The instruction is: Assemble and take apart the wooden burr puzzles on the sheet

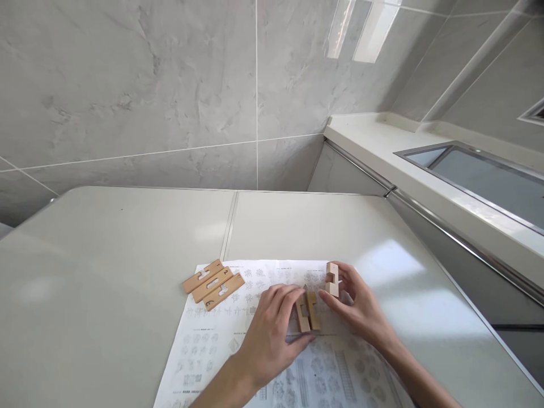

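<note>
My left hand (278, 320) curves around two notched wooden puzzle pieces, its thumb at their near ends. The lighter puzzle piece (302, 315) lies on the left, touching the fingers; the yellower piece (313, 311) stands close beside it. In my right hand (355, 303) a pale notched wooden block (332, 279) is held upright between thumb and fingers, a little to the right of the pair. Under both hands spreads a printed instruction sheet (199, 351) with rows of small drawings.
Three flat wooden pieces with cut-outs and numbers (212, 284) lie side by side at the sheet's upper left corner. The white table (106, 272) has a seam across it. A tiled wall rises behind; a counter (361, 130) with a sink (476, 170) stands at the right.
</note>
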Demonstrator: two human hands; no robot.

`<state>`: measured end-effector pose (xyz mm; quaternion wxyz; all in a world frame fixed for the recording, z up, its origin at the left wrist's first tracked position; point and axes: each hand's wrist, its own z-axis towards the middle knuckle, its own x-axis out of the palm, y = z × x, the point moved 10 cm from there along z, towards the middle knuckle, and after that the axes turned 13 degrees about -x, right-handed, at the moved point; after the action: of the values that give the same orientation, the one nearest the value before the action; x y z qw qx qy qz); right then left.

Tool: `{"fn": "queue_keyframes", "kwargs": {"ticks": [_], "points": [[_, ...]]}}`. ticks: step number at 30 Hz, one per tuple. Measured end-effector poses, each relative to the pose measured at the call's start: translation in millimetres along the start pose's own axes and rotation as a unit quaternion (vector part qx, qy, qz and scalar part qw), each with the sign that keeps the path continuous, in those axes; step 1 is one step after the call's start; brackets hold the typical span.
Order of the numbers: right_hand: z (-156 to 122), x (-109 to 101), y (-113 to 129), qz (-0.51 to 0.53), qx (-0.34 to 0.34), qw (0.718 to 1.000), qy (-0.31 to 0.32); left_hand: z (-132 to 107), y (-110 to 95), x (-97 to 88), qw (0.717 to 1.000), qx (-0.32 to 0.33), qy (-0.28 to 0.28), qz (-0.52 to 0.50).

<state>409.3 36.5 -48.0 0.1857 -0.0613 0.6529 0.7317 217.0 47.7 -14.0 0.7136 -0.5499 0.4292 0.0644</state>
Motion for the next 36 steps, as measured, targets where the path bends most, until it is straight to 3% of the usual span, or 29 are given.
{"fn": "queue_keyframes", "kwargs": {"ticks": [5,9,15,23,36], "points": [[1,-5,-9,-0.006,-0.033,0.998,-0.058,3,-14,3.3,0.999,0.045,0.018,0.022],[1,-2,-14,-0.029,-0.035,0.998,-0.05,4,-22,7.3,0.997,0.066,0.021,0.036],[2,2,-3,-0.082,-0.061,0.995,-0.004,2,-9,-0.7,1.0,0.024,-0.003,-0.012],[-3,25,20,-0.089,-0.122,0.983,0.105,4,9,-17.9,0.999,-0.022,-0.025,-0.019],[-10,43,42,-0.178,-0.214,0.943,0.18,4,8,-17.6,1.0,-0.007,0.02,-0.016]]}}
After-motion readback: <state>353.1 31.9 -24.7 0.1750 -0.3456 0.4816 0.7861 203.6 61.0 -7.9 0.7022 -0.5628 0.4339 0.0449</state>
